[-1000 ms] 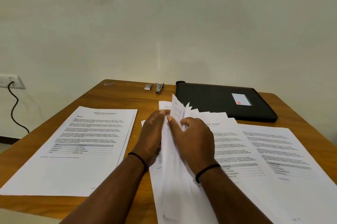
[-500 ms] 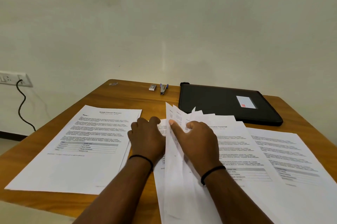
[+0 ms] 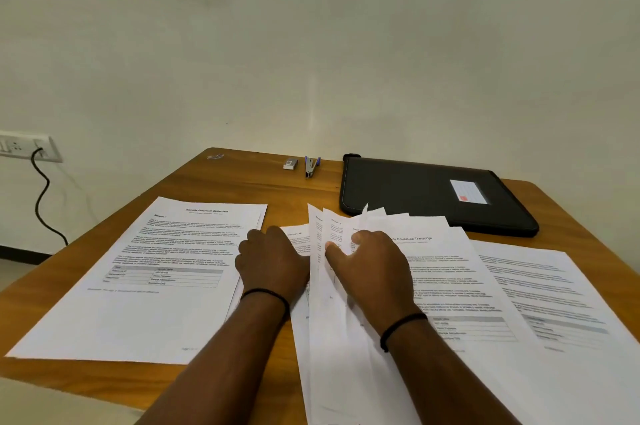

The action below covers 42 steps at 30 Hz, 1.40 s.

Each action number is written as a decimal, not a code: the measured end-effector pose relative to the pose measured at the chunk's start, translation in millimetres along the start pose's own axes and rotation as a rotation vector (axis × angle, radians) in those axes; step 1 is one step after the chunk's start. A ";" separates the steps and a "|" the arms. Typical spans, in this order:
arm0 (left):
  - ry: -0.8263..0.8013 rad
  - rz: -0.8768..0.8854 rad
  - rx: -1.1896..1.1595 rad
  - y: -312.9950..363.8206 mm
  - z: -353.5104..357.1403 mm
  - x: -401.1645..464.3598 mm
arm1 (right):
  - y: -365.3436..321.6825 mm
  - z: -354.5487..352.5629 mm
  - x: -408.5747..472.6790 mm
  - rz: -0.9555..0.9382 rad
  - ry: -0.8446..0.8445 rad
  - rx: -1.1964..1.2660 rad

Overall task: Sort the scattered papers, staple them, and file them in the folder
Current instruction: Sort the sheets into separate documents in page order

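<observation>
Two hands at work on a fanned sheaf of papers (image 3: 349,320) near the middle of a wooden table (image 3: 249,182). Right hand (image 3: 372,272) laid over the sheaf, thumb stretched toward the left and pressed against the raised edges of several sheets, forefinger curled over their tops; grasping the lifted sheets, it seems, though the underside of the fingers is hidden. Left hand (image 3: 273,262) just left of the sheaf, knuckles up, fingers curled under; touching the sheaf's left edge, but cannot tell whether anything is pinched, since the fingertips are out of sight. Thin black bands on both wrists.

Sheet corners standing up between the two hands, splayed like a fan, tops pointing away from the person. Under the right hand, and spreading right of the sheaf, a flat page headed Education Transcript (image 3: 460,286). Farther right of the sheaf, another printed page (image 3: 554,296), lying flat and partly overlapped. Left of the sheaf, apart from it, a neat stack headed Financial Statement (image 3: 156,279), lying square on the wood.

Beyond the sheaf, toward the wall, a closed black folder (image 3: 415,192) with a pale label, its near edge just behind the fanned corners. Left of the folder, a small stapler (image 3: 311,166) and, beside that, a little box of staples (image 3: 290,164). On the wall well left of the sheaf, a socket (image 3: 27,147) with a black cord hanging down.
</observation>
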<state>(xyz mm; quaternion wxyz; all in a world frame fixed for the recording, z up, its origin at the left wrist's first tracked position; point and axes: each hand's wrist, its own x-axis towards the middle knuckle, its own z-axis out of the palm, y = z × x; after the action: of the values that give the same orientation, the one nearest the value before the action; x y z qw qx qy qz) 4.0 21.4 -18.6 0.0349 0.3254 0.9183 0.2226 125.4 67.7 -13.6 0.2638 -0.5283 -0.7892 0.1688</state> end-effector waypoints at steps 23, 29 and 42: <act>0.060 0.257 -0.676 -4.7 11.3 7.4 | 0.5 -1.9 -2.1 0.007 0.018 0.056; 0.048 0.283 -0.636 -2.4 13.0 4.8 | 3.8 -3.0 -1.7 0.000 0.096 0.105; 0.130 0.311 -0.191 5.4 8.5 -4.4 | 14.2 -3.4 7.1 0.082 0.265 0.383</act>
<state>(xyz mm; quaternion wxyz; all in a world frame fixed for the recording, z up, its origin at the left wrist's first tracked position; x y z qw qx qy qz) 12.4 25.6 -24.2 -0.0286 0.4436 0.8320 0.3320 135.7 79.7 -16.9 0.4537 -0.5176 -0.6791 0.2552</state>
